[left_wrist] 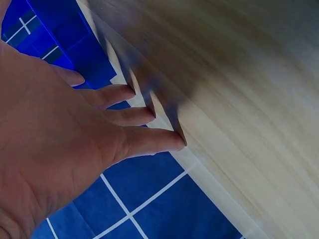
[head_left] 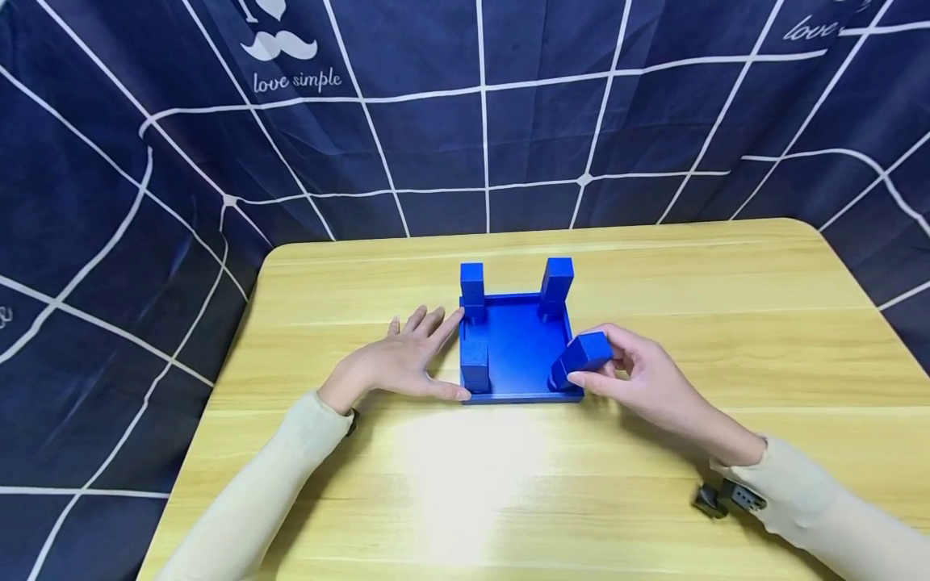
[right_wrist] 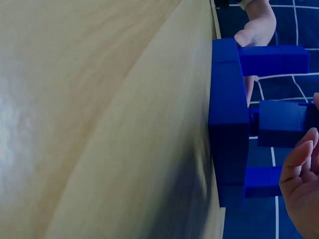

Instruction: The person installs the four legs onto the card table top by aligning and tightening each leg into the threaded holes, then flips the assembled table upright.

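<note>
A blue square frame-like base with a raised rim lies on the wooden table, with a blue block-shaped post at each corner. Three posts, the back left, back right and front left, stand upright. At the front right corner my right hand pinches the fourth post, which leans to the right; its narrower lower end meets the corner in the right wrist view. My left hand lies along the base's left side, fingers spread, thumb and index fingertip at the rim.
The light wooden table extends around the base, with its back edge beyond it. A dark blue curtain with white lines hangs behind and at both sides. A small black device is at the right wrist.
</note>
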`<state>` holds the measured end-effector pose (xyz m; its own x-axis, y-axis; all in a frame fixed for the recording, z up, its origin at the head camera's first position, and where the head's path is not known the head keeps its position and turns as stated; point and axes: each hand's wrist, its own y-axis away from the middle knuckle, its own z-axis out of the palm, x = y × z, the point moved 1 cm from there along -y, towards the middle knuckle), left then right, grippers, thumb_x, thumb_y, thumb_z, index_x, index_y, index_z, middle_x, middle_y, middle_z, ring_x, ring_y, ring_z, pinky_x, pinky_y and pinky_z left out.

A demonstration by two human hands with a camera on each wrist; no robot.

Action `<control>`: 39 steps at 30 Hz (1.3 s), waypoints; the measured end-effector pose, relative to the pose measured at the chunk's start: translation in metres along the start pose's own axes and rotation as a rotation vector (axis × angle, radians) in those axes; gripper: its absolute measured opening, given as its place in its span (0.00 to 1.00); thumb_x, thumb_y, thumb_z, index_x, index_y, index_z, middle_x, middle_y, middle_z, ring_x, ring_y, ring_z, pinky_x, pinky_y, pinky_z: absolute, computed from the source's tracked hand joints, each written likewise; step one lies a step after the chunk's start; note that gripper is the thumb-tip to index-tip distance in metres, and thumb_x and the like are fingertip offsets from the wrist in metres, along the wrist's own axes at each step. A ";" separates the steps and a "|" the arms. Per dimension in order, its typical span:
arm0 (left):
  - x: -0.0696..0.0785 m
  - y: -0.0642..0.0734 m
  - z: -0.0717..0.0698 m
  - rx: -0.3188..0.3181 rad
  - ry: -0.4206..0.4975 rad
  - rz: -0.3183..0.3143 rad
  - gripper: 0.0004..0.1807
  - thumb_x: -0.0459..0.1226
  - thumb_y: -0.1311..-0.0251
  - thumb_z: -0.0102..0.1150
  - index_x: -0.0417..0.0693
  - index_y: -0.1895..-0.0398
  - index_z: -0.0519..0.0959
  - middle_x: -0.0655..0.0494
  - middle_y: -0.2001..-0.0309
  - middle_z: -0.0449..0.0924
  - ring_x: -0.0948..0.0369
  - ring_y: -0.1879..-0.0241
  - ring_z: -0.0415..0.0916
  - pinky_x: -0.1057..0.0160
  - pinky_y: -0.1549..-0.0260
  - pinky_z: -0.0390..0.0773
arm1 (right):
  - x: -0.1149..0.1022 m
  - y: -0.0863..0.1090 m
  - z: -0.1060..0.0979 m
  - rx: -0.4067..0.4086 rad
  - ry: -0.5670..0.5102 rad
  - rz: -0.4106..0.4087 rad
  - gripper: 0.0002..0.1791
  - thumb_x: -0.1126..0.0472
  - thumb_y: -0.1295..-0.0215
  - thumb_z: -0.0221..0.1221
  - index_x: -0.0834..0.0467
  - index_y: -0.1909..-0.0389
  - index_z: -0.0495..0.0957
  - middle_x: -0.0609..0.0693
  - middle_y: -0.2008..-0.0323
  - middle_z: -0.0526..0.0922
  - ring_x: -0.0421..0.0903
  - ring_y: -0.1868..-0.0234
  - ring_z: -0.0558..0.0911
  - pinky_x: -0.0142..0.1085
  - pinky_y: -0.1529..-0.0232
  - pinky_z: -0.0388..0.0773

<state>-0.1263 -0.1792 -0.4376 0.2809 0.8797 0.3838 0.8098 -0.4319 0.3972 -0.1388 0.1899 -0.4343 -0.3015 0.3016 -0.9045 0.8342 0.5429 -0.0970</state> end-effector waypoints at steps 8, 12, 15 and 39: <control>-0.001 0.000 0.000 -0.001 0.000 -0.002 0.70 0.79 0.39 0.57 0.66 0.11 0.24 0.43 0.11 0.31 0.39 0.14 0.23 0.23 0.25 0.34 | 0.001 -0.001 0.003 0.013 0.014 -0.065 0.14 0.67 0.28 0.72 0.56 0.63 0.73 0.48 0.75 0.78 0.46 0.75 0.77 0.36 0.71 0.71; 0.000 -0.001 0.000 -0.001 -0.003 -0.003 0.70 0.79 0.39 0.56 0.66 0.11 0.24 0.43 0.11 0.31 0.39 0.14 0.23 0.24 0.25 0.34 | 0.003 -0.001 0.004 0.036 0.032 -0.110 0.16 0.69 0.31 0.74 0.55 0.64 0.74 0.47 0.73 0.77 0.45 0.75 0.77 0.36 0.72 0.71; 0.000 -0.001 0.000 -0.001 -0.002 -0.006 0.70 0.80 0.39 0.56 0.66 0.11 0.24 0.43 0.11 0.31 0.39 0.14 0.23 0.24 0.25 0.34 | 0.003 -0.003 0.004 0.064 0.060 -0.149 0.15 0.71 0.35 0.76 0.52 0.63 0.79 0.47 0.65 0.78 0.45 0.72 0.76 0.36 0.72 0.70; 0.000 -0.001 0.003 0.000 0.004 -0.007 0.69 0.78 0.38 0.57 0.66 0.10 0.24 0.44 0.11 0.30 0.40 0.14 0.22 0.24 0.25 0.32 | 0.005 -0.005 0.006 0.059 0.067 -0.067 0.15 0.65 0.35 0.78 0.53 0.60 0.79 0.48 0.73 0.79 0.47 0.71 0.79 0.37 0.70 0.71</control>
<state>-0.1253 -0.1785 -0.4403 0.2728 0.8820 0.3843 0.8118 -0.4254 0.4000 -0.1418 0.1836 -0.4413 -0.3862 0.3187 -0.8656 0.8362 0.5171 -0.1826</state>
